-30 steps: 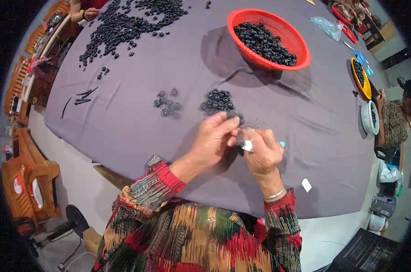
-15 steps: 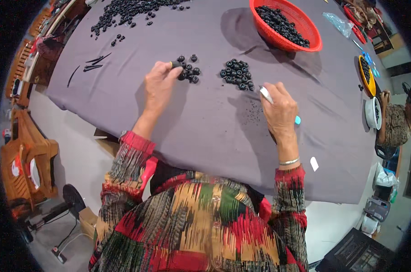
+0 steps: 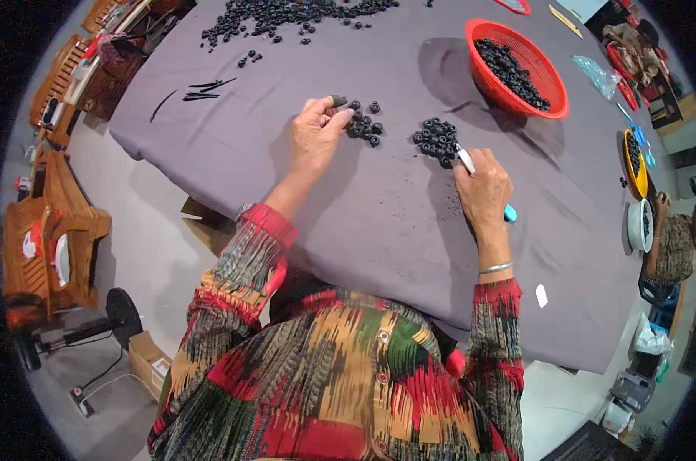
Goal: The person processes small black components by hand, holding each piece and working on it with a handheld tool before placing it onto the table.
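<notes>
My left hand [image 3: 315, 138] is over a small group of black round parts [image 3: 365, 126], thumb and forefinger apart. A dark cover with a yellowish band sits on the forefinger. I see nothing held between those fingers. My right hand [image 3: 484, 188] is closed round a slim white tool [image 3: 465, 158] with a turquoise end sticking out behind the palm. Its tip is at the right edge of a second cluster of black round parts [image 3: 435, 141]. What kind of tool it is cannot be made out.
A red plastic basket [image 3: 555, 84] of black parts stands at the far right. Many loose parts [image 3: 263, 17] and thin black strips [image 3: 202, 95] lie far left on the grey cloth [image 3: 348, 246]. A yellow tray [image 3: 641, 180], white bowl [image 3: 634, 225] and another person [image 3: 674, 242] are right.
The whole view has shifted, moving the table's things rightward and slightly down. The white tool's tip has come closer to the right cluster. My left thumb and forefinger have spread a little.
</notes>
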`<state>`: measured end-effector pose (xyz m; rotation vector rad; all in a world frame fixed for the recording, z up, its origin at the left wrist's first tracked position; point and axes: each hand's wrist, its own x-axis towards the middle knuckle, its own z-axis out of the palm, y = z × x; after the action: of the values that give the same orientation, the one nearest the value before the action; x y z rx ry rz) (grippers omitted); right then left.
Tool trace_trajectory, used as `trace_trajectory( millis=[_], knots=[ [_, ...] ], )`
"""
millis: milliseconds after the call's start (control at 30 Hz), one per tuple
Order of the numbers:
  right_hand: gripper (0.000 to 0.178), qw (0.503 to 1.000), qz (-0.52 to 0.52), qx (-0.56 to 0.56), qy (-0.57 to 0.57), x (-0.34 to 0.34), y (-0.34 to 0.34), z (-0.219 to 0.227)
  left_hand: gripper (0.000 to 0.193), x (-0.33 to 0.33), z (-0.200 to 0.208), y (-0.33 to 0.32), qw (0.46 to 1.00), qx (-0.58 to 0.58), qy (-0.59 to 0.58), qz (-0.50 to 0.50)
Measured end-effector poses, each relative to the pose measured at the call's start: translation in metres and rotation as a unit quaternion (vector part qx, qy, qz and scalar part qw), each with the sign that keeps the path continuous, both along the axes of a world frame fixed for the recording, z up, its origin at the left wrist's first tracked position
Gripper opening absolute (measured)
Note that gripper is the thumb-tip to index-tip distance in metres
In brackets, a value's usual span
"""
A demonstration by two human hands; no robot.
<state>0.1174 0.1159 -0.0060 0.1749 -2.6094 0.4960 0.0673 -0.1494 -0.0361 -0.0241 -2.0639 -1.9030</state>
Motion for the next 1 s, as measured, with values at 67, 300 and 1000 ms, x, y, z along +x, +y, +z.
trace_trajectory(
  millis=[67, 300, 1000],
  knots=[
    [0.012, 1.000, -0.005, -0.010, 0.020, 0.001, 0.001, 0.001, 0.014, 0.001, 0.002, 0.000, 0.999, 0.024, 0.014, 0.025],
    [0.011, 0.994, -0.067, 0.019, 0.081, 0.017, -0.006, -0.002, 0.015, 0.002, 0.007, -0.004, 0.991, 0.124, -0.040, 0.033],
    [0.026, 0.963, 0.108, -0.152, 0.196, 0.026, -0.014, 0.024, 0.017, 0.047, 0.027, 0.086, 0.971, -0.060, 0.134, -0.187]
  ],
)
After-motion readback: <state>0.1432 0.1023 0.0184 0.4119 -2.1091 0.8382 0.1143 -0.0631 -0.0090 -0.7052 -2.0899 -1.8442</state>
